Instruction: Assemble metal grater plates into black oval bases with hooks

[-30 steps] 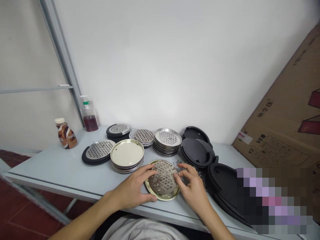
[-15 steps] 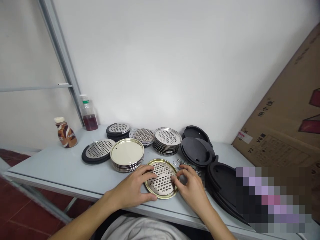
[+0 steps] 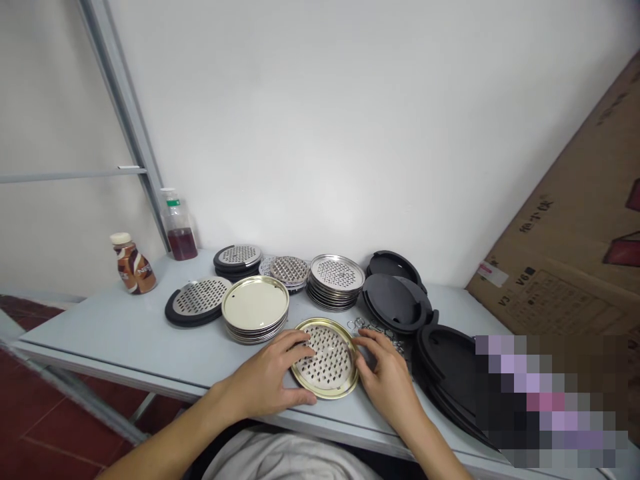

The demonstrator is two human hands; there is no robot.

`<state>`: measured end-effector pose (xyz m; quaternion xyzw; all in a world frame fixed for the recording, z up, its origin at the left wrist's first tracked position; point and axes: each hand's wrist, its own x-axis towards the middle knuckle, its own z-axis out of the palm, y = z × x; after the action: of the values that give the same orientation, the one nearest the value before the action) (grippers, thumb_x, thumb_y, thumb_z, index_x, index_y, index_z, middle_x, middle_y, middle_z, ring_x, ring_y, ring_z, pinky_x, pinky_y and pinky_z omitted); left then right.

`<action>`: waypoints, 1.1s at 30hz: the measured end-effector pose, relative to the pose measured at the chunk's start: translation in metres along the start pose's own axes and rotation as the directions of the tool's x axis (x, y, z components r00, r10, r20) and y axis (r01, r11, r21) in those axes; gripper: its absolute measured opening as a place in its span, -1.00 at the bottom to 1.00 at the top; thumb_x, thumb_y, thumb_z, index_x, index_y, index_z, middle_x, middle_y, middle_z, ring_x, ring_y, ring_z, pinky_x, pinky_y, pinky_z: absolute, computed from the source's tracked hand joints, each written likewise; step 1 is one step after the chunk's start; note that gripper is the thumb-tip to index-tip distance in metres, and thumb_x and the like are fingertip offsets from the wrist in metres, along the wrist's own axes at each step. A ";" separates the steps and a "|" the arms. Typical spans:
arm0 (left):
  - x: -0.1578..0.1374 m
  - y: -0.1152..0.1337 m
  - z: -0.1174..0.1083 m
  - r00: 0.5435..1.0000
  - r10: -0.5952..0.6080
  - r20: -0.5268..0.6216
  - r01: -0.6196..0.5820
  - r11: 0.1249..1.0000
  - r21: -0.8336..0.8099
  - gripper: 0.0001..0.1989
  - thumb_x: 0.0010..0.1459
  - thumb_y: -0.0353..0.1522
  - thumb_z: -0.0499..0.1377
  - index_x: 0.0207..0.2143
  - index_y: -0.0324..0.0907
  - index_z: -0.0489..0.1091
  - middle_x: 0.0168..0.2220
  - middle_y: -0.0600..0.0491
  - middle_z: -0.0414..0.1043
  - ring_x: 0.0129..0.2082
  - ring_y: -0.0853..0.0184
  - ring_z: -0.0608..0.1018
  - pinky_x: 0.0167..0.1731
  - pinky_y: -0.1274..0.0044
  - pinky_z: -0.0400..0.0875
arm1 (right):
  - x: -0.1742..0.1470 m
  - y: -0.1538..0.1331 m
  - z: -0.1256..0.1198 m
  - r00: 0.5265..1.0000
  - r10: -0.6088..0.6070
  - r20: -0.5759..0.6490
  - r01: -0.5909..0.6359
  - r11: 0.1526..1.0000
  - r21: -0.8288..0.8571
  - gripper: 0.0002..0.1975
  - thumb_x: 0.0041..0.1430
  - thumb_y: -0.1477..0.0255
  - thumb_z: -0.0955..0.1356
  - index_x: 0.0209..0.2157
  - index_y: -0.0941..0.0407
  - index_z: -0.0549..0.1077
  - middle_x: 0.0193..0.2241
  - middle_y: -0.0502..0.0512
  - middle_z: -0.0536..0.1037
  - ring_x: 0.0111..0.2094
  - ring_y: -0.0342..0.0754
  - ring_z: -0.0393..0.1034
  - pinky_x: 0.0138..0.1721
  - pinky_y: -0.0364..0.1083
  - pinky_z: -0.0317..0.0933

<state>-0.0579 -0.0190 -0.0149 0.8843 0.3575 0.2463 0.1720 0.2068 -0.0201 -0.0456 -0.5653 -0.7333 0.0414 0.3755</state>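
Note:
A round perforated metal plate (image 3: 327, 359) sits inside a gold-rimmed dish (image 3: 329, 395) near the table's front edge. My left hand (image 3: 265, 377) is at the dish's left side with fingers spread; its fingertips reach over the rim to the plate, and the thumb lies by the lower rim. Curved around the right rim, my right hand (image 3: 386, 373) has its thumb and fingers apart. Small metal rings (image 3: 360, 323) lie just behind it, partly hidden. Left of the dish stands a stack of gold-coloured round lids (image 3: 255, 303).
Behind are a stack of perforated metal discs (image 3: 336, 273), loose grater plates (image 3: 290, 270) and black-rimmed graters (image 3: 200, 298). Black round holders (image 3: 393, 303) pile up on the right, beside a leaning cardboard box (image 3: 565, 247). A brown bottle (image 3: 133, 267) and a clear bottle (image 3: 181, 233) stand left.
The holes in the perforated plate show a different slant, as though it has turned in the dish. My right thumb has drawn back from the plate to the rim. My left hand has barely moved.

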 end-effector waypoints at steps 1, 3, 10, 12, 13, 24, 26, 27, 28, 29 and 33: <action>0.000 0.000 0.000 1.000 0.007 -0.002 -0.007 1.000 0.002 -0.35 -0.03 -0.14 0.44 0.10 -0.10 0.40 0.22 -0.13 0.29 0.24 0.05 0.32 0.24 0.21 0.23 | 0.000 0.000 0.000 0.999 -0.027 -0.033 0.026 1.000 -0.012 -0.73 0.20 0.48 0.26 -0.17 0.18 0.56 -0.04 0.35 0.51 0.04 0.22 0.40 0.09 0.27 0.26; -0.001 0.000 0.000 1.000 0.016 -0.003 -0.016 1.000 0.007 -0.34 -0.03 -0.11 0.43 0.10 -0.10 0.40 0.21 -0.13 0.29 0.23 0.04 0.32 0.24 0.21 0.23 | -0.001 0.000 0.000 0.992 -0.082 -0.095 0.079 0.996 -0.039 -0.75 0.19 0.50 0.26 -0.21 0.19 0.56 -0.06 0.36 0.51 0.04 0.24 0.38 0.12 0.32 0.20; 0.001 0.005 -0.003 1.000 0.022 -0.001 -0.022 1.000 0.011 -0.40 0.12 -0.08 0.32 0.14 -0.14 0.36 0.16 -0.16 0.33 0.16 0.05 0.37 0.19 0.22 0.28 | -0.005 -0.007 -0.003 0.986 -0.148 -0.078 0.143 0.988 -0.063 -0.82 0.23 0.45 0.30 -0.28 0.14 0.57 -0.15 0.29 0.53 -0.04 0.19 0.38 -0.01 0.18 0.29; 0.001 0.008 -0.004 1.000 0.016 -0.002 -0.016 1.000 0.015 -0.43 0.13 -0.10 0.32 0.12 -0.14 0.37 0.13 -0.14 0.35 0.14 0.06 0.39 0.17 0.24 0.29 | -0.005 -0.009 -0.005 0.993 -0.111 -0.035 0.108 0.991 -0.083 -0.80 0.23 0.47 0.30 -0.25 0.14 0.58 -0.13 0.29 0.53 -0.04 0.19 0.37 0.00 0.17 0.28; 0.001 0.009 -0.005 1.000 0.015 0.001 -0.015 1.000 0.018 -0.44 0.12 -0.10 0.33 0.11 -0.14 0.38 0.11 -0.14 0.36 0.13 0.06 0.39 0.16 0.25 0.30 | -0.004 -0.010 -0.006 0.996 -0.089 -0.013 0.088 0.992 -0.094 -0.79 0.22 0.48 0.30 -0.24 0.15 0.59 -0.11 0.29 0.53 -0.02 0.19 0.37 0.00 0.17 0.27; 0.013 0.023 -0.008 1.000 0.017 0.009 -0.018 0.994 0.108 -0.56 0.07 -0.11 0.37 -0.09 -0.17 0.45 0.08 -0.13 0.39 0.10 0.03 0.39 0.11 0.23 0.32 | 0.001 -0.020 -0.012 0.985 0.027 0.171 0.001 0.987 -0.163 -0.67 0.23 0.58 0.23 -0.12 0.12 0.58 -0.16 0.22 0.54 -0.10 0.16 0.35 -0.07 0.09 0.21; 0.015 0.023 -0.008 0.999 0.023 0.023 -0.025 0.994 0.105 -0.53 0.07 -0.09 0.36 -0.07 -0.18 0.43 0.14 -0.15 0.36 0.15 0.02 0.36 0.15 0.22 0.28 | 0.001 -0.021 -0.012 0.981 0.033 0.191 0.002 0.984 -0.178 -0.65 0.24 0.58 0.22 -0.09 0.12 0.57 -0.17 0.22 0.53 -0.10 0.16 0.34 -0.09 0.09 0.20; 0.016 0.023 -0.008 0.999 0.033 0.034 -0.036 0.994 0.101 -0.49 0.07 -0.08 0.35 -0.03 -0.18 0.42 0.17 -0.15 0.34 0.18 0.01 0.34 0.18 0.21 0.26 | 0.001 -0.022 -0.012 0.980 0.032 0.198 0.005 0.983 -0.183 -0.65 0.24 0.58 0.22 -0.08 0.12 0.56 -0.17 0.22 0.53 -0.11 0.16 0.34 -0.10 0.08 0.20; 0.017 0.022 -0.007 0.998 0.045 0.049 -0.049 0.994 0.099 -0.44 0.08 -0.06 0.34 0.03 -0.18 0.39 0.20 -0.16 0.32 0.20 0.01 0.33 0.20 0.20 0.23 | 0.001 -0.022 -0.012 0.978 0.030 0.204 0.009 0.982 -0.186 -0.65 0.25 0.58 0.21 -0.07 0.12 0.56 -0.18 0.22 0.52 -0.11 0.16 0.34 -0.11 0.08 0.20; 0.017 0.022 -0.006 0.996 0.057 0.063 -0.063 0.993 0.100 -0.38 0.08 -0.04 0.33 0.09 -0.17 0.37 0.22 -0.16 0.30 0.22 0.00 0.31 0.21 0.18 0.21 | 0.001 -0.022 -0.012 0.978 0.029 0.207 0.011 0.982 -0.190 -0.65 0.26 0.58 0.21 -0.07 0.12 0.56 -0.18 0.22 0.52 -0.11 0.16 0.34 -0.11 0.09 0.20; 0.015 0.022 -0.003 0.994 0.074 0.084 -0.083 0.990 0.110 -0.31 0.04 0.02 0.32 0.14 -0.12 0.37 0.23 -0.16 0.29 0.24 -0.06 0.30 0.22 0.11 0.17 | 0.001 -0.021 -0.011 0.977 0.031 0.210 0.014 0.978 -0.207 -0.65 0.27 0.56 0.20 -0.06 0.13 0.55 -0.15 0.25 0.50 -0.09 0.18 0.33 -0.10 0.11 0.20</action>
<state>-0.0379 -0.0225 0.0026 0.9152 0.3286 0.1965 0.1258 0.1964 -0.0310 -0.0265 -0.5968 -0.7670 0.0265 0.2340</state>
